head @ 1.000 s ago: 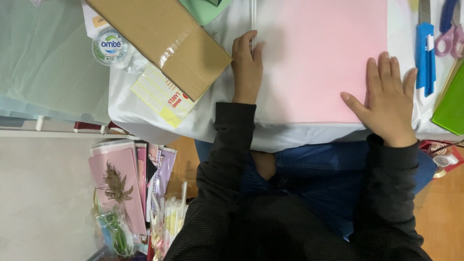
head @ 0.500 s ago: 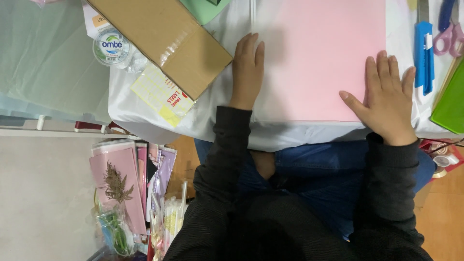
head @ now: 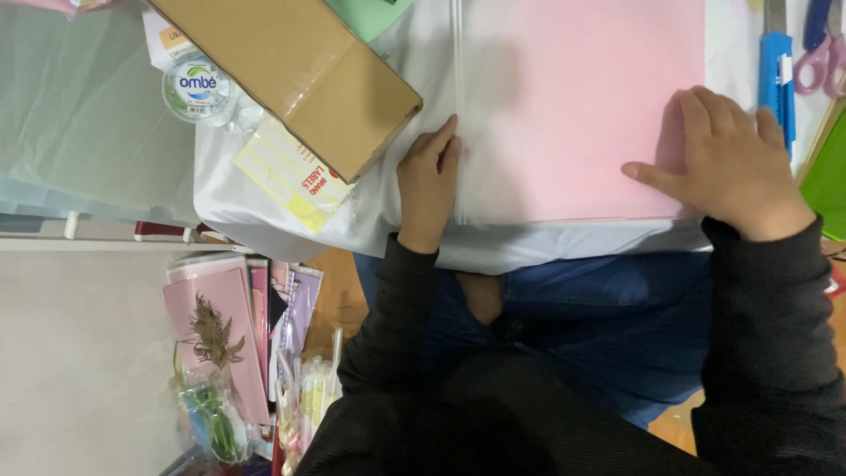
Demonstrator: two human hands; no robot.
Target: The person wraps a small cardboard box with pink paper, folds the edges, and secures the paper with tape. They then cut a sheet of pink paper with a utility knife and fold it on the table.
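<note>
A large pink sheet of paper (head: 573, 97) lies on the white-covered table (head: 264, 211) in front of me. Its near left part looks paler, as if under a translucent layer. My left hand (head: 429, 181) rests at the sheet's left edge, fingers together and pointing away from me, pressing along a straight clear strip (head: 456, 79). My right hand (head: 731, 163) lies flat on the sheet's near right corner, thumb stretched out to the left. Neither hand grips anything. Both arms are in dark sleeves.
A brown cardboard box (head: 291, 70) lies left of the sheet, with a round lidded tub (head: 196, 84) and a yellow label sheet (head: 286, 172) beside it. A blue utility knife (head: 775, 75), pink-handled scissors (head: 820, 53) and green paper (head: 828, 176) sit at the right. Pink cards with a dried flower (head: 220, 339) stand at lower left.
My left hand has slid toward me along the sheet's left edge and off its surface. My right hand has stayed flat on the right side, its thumb spread wider.
</note>
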